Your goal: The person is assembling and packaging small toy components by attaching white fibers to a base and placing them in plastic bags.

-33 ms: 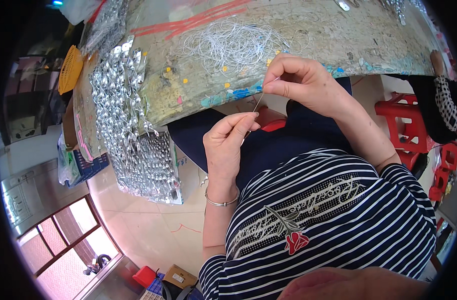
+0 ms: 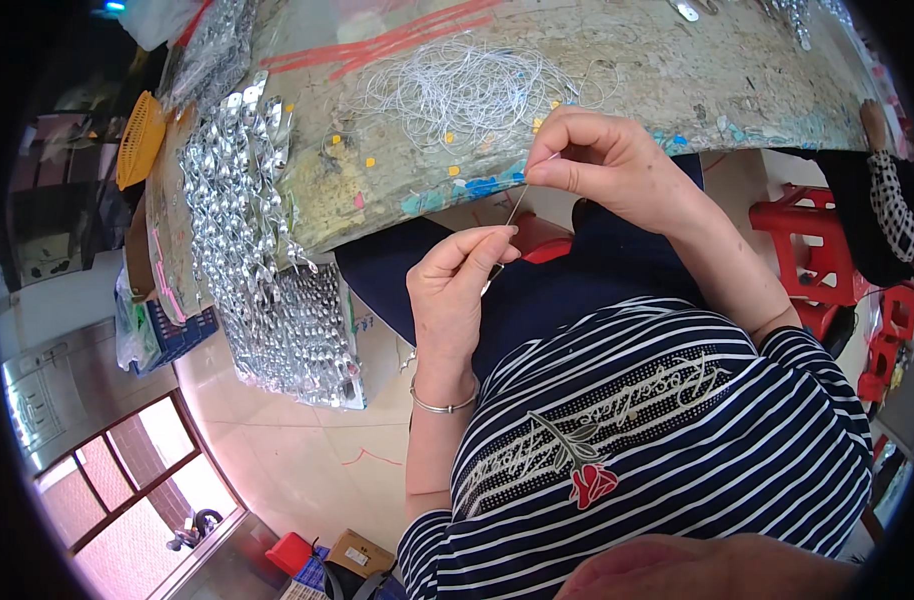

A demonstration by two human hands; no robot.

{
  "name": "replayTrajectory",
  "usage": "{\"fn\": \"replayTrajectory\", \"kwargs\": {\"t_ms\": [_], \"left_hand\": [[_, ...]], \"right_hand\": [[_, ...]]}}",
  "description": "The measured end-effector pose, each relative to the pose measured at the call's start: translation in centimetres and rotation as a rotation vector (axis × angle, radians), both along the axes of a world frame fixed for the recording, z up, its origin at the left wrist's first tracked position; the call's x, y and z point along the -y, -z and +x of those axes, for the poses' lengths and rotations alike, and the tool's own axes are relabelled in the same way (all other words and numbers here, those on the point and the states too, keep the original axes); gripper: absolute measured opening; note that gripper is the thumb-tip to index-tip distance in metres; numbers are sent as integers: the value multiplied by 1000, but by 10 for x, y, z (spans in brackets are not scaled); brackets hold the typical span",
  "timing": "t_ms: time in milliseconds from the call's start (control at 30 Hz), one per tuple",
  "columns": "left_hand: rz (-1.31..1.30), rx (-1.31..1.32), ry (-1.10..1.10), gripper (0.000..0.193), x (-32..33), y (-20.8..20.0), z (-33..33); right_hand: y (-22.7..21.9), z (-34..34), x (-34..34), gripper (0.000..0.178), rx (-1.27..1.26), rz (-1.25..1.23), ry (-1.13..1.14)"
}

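Observation:
A short, taut length of thin pale string (image 2: 518,205) runs between my two hands, just off the near edge of the table. My left hand (image 2: 455,275) pinches its lower end between thumb and forefinger. Below those fingertips a small shiny bit (image 2: 488,284) shows, too small to make out. Higher up and to the right, my right hand (image 2: 612,170) is closed on the upper end in a thumb-and-finger pinch. Behind the hands, a loose tangle of white string (image 2: 467,90) lies on the worn table (image 2: 697,95).
Strands of silvery twisted pieces (image 2: 242,200) hang over the table's left edge. Beyond them are a yellow basket (image 2: 139,140) and a blue crate (image 2: 182,335). Red stools (image 2: 802,245) stand at the right, near another person's checked sleeve (image 2: 892,200). Small yellow bits (image 2: 370,162) dot the table.

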State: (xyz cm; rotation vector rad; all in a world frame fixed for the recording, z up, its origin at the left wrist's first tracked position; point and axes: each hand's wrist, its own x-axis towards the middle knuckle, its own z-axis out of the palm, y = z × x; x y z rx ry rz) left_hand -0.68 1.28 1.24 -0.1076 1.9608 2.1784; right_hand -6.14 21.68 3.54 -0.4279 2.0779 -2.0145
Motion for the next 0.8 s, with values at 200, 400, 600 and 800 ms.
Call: {"fn": "replayTrajectory", "kwargs": {"t_ms": [200,400,600,800], "left_hand": [[-8,25,-9,13,-4,-1,3],[10,35,16,15,-4,1,5],[93,46,19,17,-3,-2,3],[32,7,13,15,-3,-3,5]], "right_hand": [[0,-1,-1,5,141,-134,8],[-1,-4,2,13,231,-194,-2],[-1,1,10,7,141,-100,-51],[-4,12,17,6,-179,224,-123]]}}
